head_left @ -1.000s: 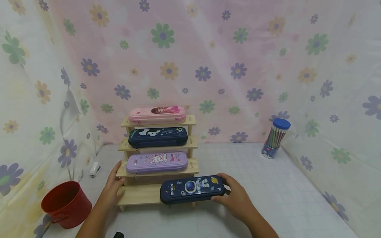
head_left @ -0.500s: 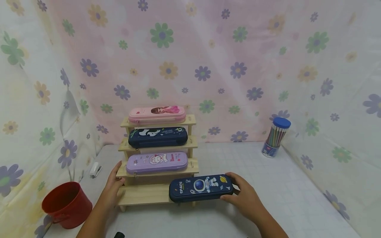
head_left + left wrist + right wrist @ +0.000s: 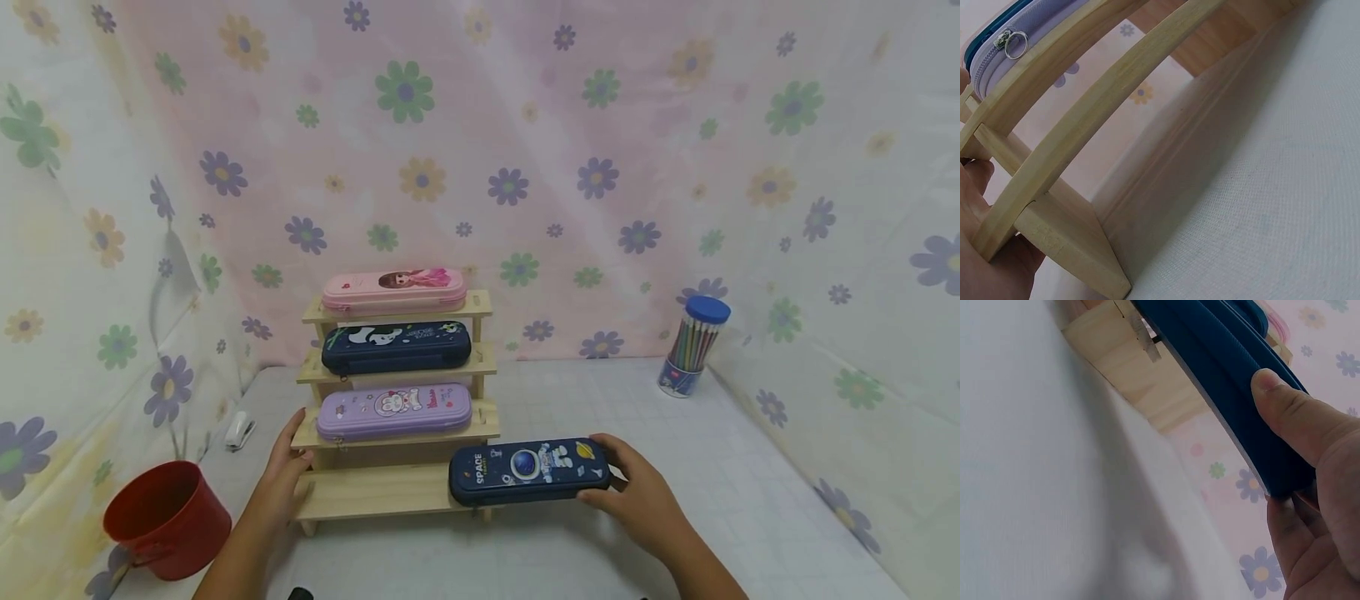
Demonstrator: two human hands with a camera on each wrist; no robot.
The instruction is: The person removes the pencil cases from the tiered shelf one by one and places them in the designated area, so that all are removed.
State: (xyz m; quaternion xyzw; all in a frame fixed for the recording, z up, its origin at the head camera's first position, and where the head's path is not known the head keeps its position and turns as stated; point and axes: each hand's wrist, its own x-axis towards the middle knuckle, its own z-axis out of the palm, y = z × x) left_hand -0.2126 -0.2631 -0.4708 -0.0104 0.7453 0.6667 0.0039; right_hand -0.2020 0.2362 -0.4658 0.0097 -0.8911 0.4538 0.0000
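In the head view my right hand [image 3: 637,496] grips the right end of a dark blue pencil case [image 3: 528,471] with a space print. The right wrist view shows my thumb [image 3: 1291,409] on its side and fingers beneath its end. The case's left end overlaps the lowest tier of a stepped wooden rack [image 3: 375,493], and the rest sticks out to the right. At the rack's left side, my left hand [image 3: 281,475] holds the end of the rack. Above sit a purple pencil case [image 3: 393,412], a navy panda case [image 3: 397,347] and a pink case [image 3: 393,292], one per tier.
A red bucket [image 3: 168,521] stands at the front left, with a small white object [image 3: 239,431] behind it. At the back right is a tub of pencils [image 3: 690,346] with a blue lid. Floral cloth [image 3: 510,225] hangs behind and along both sides.
My right hand has moved to the right with the space pencil case, sliding it farther past the rack's right end. The left hand has stayed on the rack.
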